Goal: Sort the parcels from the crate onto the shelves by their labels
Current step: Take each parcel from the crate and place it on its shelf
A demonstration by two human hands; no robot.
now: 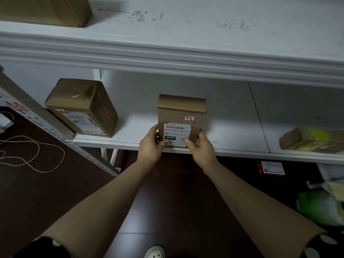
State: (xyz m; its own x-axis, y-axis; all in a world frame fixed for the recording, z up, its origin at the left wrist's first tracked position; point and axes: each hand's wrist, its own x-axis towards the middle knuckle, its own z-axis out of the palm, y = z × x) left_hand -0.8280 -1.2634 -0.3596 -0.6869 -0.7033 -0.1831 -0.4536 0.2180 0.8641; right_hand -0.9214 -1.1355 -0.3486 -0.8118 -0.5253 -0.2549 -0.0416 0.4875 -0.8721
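A flat brown cardboard parcel (182, 112) stands upright near the front edge of the lower white shelf (232, 135). It bears a white barcode label and a small red-edged sticker with handwriting. My left hand (151, 146) grips its lower left corner, thumb on the label. My right hand (200, 148) grips the lower right corner, thumb on the front. The crate is out of view.
A taped brown parcel (81, 107) stands at the shelf's left end, and a yellow-taped parcel (312, 139) lies at the right. Another box (44, 10) sits on the upper shelf (204, 25). A cord (37, 155), a red-white card (270, 168) and a green bag (318, 207) lie on the dark floor.
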